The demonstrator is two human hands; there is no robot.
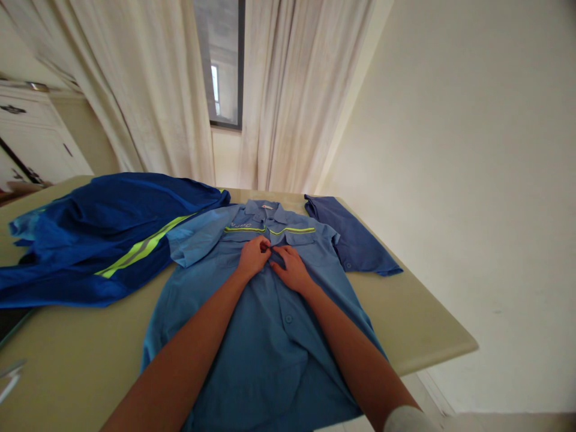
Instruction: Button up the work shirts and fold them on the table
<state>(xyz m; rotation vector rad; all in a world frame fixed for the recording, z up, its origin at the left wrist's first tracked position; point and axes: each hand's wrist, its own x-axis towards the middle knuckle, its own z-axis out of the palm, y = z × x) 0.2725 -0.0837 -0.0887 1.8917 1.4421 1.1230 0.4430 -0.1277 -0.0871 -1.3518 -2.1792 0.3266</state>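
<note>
A light blue short-sleeved work shirt (252, 336) lies spread face up, its collar at the far end and its lower part over the near table edge. Yellow-green piping crosses its chest. My left hand (255, 255) pinches the front placket at mid-chest, fingers closed on the cloth. Close beside it, my right hand (290, 267) has its fingertips on the placket's other side, fingers bent and partly hidden. Whether a button sits between the fingertips I cannot make out. Lower on the front, a button (288, 319) shows.
Left of the shirt lies a heap of dark blue workwear (112, 228) with a reflective stripe. A folded navy garment (351, 234) rests at the right. Both are on the beige table (414, 318), beside a white wall (486, 210). Curtains (153, 90) hang behind.
</note>
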